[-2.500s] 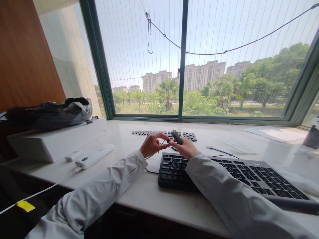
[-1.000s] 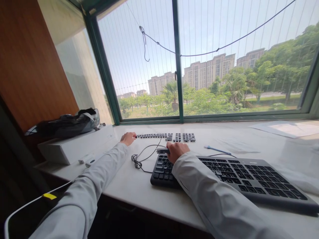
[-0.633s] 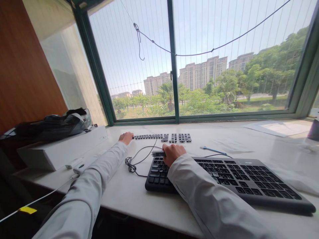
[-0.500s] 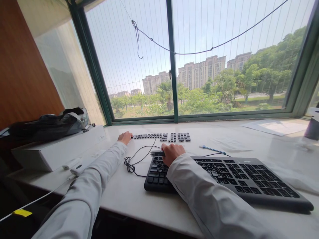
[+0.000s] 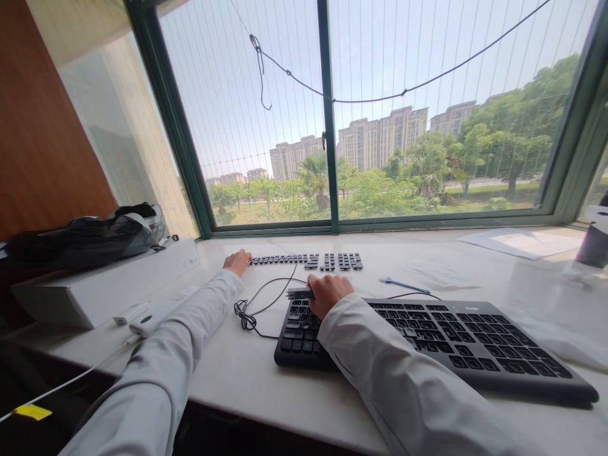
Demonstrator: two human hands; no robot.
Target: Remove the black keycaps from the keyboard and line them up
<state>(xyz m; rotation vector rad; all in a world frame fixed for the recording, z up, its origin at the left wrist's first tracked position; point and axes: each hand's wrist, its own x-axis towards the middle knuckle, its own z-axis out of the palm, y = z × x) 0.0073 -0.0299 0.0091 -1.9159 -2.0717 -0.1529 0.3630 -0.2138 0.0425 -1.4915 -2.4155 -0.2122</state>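
At the left end of a row of loose black keycaps (image 5: 280, 259), my left hand (image 5: 237, 261) has its fingers pinched on the end keycap. My right hand (image 5: 331, 294) is closed around a small dark brush (image 5: 299, 294), whose bristle-like end points left. That hand hovers over the left part of a black keyboard (image 5: 494, 354). Keycaps sit on the keyboard's near left corner, while most of its other key places show bare sockets. My right sleeve covers part of the keyboard.
A coiled black cable (image 5: 247, 316) lies left of the keyboard. Behind the keyboard are a blue stick-like tool (image 5: 406, 286) and clear plastic film (image 5: 439, 276). On the left stands a white box (image 5: 95, 291) with a black bag (image 5: 85, 244) on top. Paper (image 5: 520, 242) lies near the window.
The view has shifted very slightly. Both hands stay in nearly the same places, the right one still holding the brush.
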